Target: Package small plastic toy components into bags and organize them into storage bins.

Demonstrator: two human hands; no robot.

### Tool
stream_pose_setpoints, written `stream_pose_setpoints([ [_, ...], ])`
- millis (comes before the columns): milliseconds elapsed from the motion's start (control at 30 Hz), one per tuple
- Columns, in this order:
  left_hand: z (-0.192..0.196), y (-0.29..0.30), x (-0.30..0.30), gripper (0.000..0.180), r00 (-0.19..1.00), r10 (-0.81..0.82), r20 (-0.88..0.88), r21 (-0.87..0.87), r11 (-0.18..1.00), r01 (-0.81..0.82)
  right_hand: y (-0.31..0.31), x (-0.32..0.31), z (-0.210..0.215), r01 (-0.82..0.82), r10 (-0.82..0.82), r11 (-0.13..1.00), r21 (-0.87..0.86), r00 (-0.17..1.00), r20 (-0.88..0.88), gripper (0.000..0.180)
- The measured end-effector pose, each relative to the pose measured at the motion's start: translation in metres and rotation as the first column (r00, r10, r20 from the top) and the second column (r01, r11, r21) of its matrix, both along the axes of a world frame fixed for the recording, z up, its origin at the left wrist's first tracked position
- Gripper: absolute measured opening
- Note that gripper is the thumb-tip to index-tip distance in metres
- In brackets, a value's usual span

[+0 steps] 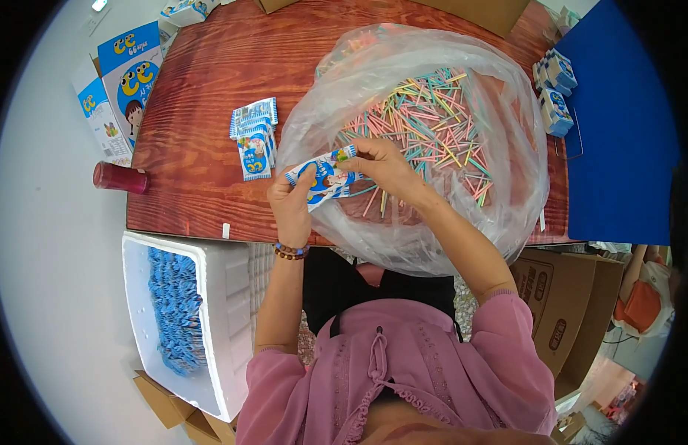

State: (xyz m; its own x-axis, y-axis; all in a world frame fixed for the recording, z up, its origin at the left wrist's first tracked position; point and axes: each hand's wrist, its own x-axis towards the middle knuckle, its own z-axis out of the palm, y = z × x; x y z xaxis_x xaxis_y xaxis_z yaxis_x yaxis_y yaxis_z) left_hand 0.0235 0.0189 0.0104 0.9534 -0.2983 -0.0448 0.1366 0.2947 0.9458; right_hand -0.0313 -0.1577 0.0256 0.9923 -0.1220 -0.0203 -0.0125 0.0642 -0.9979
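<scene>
Between my two hands is a small blue and white printed packet (330,178), held above the near edge of a clear plastic bag (307,119). My left hand (290,200) pinches its left end, thumb on top. The fingers of my right hand (388,169) close on the packet's upper right end. Inside the wide-open bag lies a heap of thin pastel sticks (425,119) in pink, yellow and blue-green. Left of the bag, similar packets (255,144) are stacked in an overlapping pile on the red wood-grain table (199,148).
A white foam box (225,319) full of blue packets stands below the table's left front. A red cup (121,178) and a printed blue carton (129,81) are at the left edge. Small packs (555,111) sit at the right, beside a blue panel (618,126). Cardboard boxes (574,304) stand lower right.
</scene>
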Motion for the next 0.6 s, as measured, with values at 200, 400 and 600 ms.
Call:
stream_pose_setpoints([
  [200, -0.004, -0.021, -0.022, 0.010, 0.992, 0.124, -0.034, -0.100, 0.987, -0.127, -0.003, -0.020, 0.014, 0.077, -0.075, 0.997, -0.031, 0.996, 0.052, 0.009],
  [400, -0.013, -0.028, -0.032, 0.011, 0.981, 0.180, -0.071, -0.119, 0.975, -0.187, -0.009, -0.028, 0.005, 0.096, -0.078, 0.985, -0.147, 0.989, 0.124, 0.018],
  [600, -0.010, -0.023, -0.034, 0.015, 0.939, 0.141, -0.313, -0.233, 0.947, -0.220, -0.030, -0.040, 0.009, 0.183, -0.138, 0.980, -0.083, 0.912, 0.385, 0.020],
])
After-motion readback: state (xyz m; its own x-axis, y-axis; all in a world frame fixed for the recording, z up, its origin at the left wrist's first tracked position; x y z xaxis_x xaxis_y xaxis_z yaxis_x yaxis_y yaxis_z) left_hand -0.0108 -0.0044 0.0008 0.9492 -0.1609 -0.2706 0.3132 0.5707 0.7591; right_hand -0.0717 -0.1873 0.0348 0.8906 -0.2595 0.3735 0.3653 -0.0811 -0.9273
